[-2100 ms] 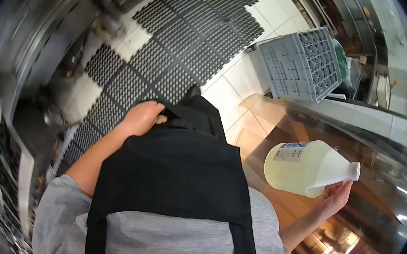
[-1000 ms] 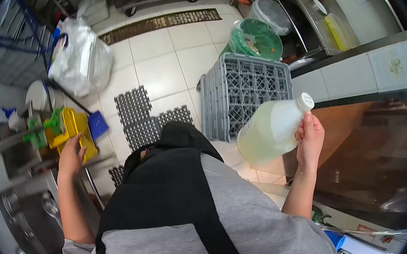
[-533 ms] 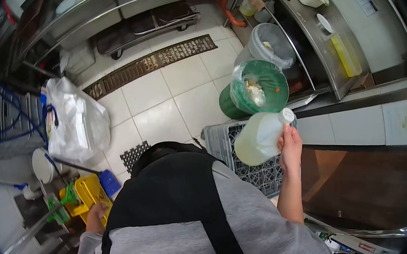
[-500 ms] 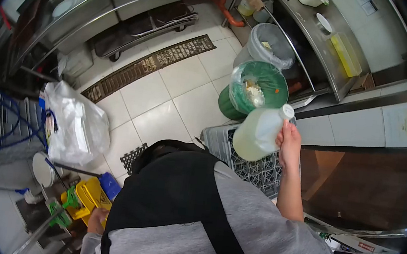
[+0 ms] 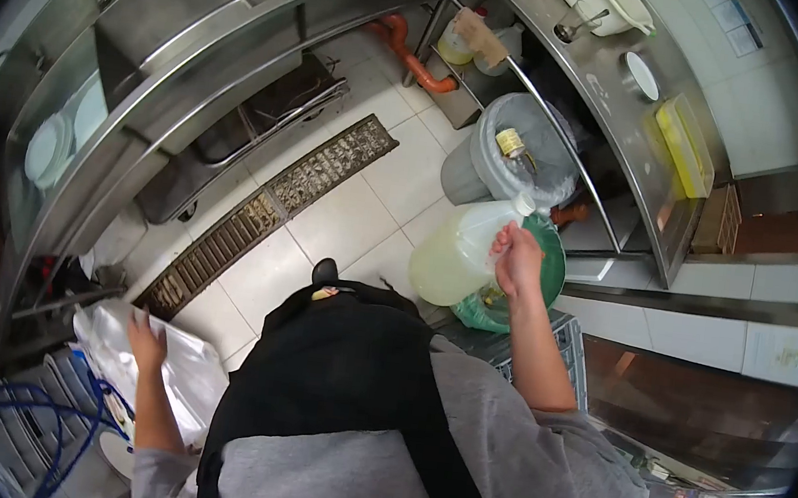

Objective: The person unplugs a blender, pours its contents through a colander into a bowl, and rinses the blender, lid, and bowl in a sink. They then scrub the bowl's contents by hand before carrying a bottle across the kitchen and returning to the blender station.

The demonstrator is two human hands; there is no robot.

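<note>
My right hand point(image 5: 518, 261) is wrapped round the handle of a large translucent jug point(image 5: 462, 253) of pale yellow liquid with a white cap. The jug hangs tilted in front of the green-lined bin point(image 5: 544, 256) and hides part of it. My left hand point(image 5: 147, 343) is over a white plastic bag point(image 5: 183, 372) at the lower left, its fingers apart and nothing seen in it.
A grey bin point(image 5: 468, 163) with a clear liner holds a bottle. Behind it runs a steel counter point(image 5: 609, 91) with a yellow tray point(image 5: 684, 144). A floor drain grate point(image 5: 271, 205) crosses the tiles. Steel sinks point(image 5: 214, 16) line the left. A grey crate point(image 5: 569, 352) stands at right.
The view has moved forward towards the sinks and bins. My right hand has carried the jug along, now overlapping the green bin. My left hand has moved from beside the yellow bucket to the white bag.
</note>
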